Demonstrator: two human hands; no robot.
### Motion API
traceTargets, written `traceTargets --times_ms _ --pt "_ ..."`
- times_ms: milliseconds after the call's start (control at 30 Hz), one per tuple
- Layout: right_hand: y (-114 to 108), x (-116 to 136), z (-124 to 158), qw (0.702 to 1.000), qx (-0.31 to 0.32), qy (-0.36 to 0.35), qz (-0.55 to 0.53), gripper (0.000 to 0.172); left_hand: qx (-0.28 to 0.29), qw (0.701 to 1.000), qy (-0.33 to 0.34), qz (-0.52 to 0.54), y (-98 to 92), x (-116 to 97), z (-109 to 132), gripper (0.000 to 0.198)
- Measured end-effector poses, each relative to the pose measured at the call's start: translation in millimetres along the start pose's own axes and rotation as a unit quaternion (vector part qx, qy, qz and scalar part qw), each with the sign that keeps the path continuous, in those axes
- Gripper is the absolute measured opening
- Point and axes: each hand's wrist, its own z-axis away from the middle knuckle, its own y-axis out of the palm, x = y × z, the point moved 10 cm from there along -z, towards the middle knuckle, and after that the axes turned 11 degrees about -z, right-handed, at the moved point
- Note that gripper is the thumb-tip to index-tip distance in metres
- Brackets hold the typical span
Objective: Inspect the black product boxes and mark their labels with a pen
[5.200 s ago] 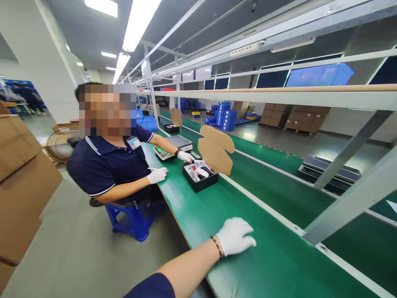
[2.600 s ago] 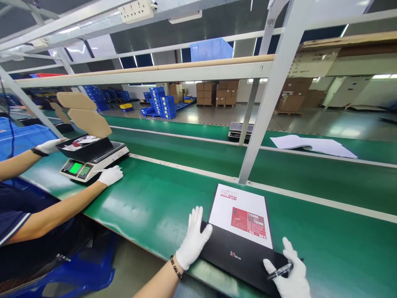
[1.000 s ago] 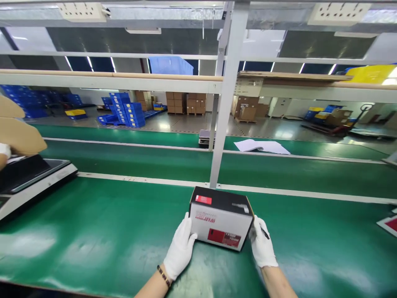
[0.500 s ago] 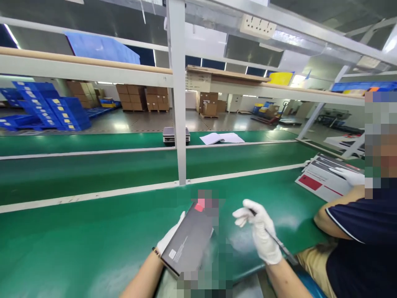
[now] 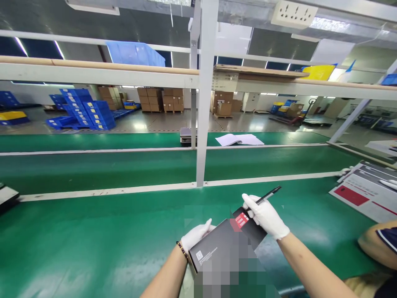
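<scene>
Low in the centre, we've got one left hand (image 5: pixel 196 237) and one right hand (image 5: pixel 268 217), that's two, plus one black box (image 5: pixel 212 244), one pen (image 5: pixel 269 193), one beaded bracelet (image 5: pixel 182 251)! Up top we count one blue bin (image 5: pixel 135 54) left of centre, one yellow bin (image 5: pixel 319 72) to the right and one socket strip (image 5: pixel 294 14) above; mid-frame, there's one scale (image 5: pixel 186 135) and one sheaf of white paper (image 5: pixel 239 139).

Box (image 5: pixel 209 246): dark grey, red patch (image 5: pixel 242 220)
Left glove (image 5: pixel 194 236): white
Right glove (image 5: pixel 268 216): white
Pen (image 5: pixel 270 193): black
Bracelet (image 5: pixel 182 250): black, gold
Desk (image 5: pixel 93 231): green
</scene>
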Motion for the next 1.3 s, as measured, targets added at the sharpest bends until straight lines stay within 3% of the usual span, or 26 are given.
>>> traceTargets --times_ms 133,300,800,1167,1300 --pt "-1.6 0.1 -0.4 0.997 -0.049 -0.026 0.048 0.079 0.008 0.999 0.025 -0.021 8.0 -26.0 9.2 0.086" --pt "0.3 0.5 2.1 0.994 -0.036 -0.048 0.089 0.075 0.016 0.999 0.034 -0.005 15.5 -45.1 16.2 0.087" --pt "8.3 4.1 -2.1 0.982 -0.006 -0.071 0.174 0.068 0.006 0.999 0.038 0.018 8.9 -15.3 -0.3 0.070" --pt "3.9 5.5 -1.6 0.983 -0.037 -0.073 0.163 0.068 -0.009 1.000 0.007 0.021 2.4 -1.7 -2.2 0.073" --pt "-4.3 6.9 1.1 0.988 -0.059 -0.072 0.123 0.070 -0.018 1.000 0.022 0.012 2.8 -10.2 1.9 0.073"
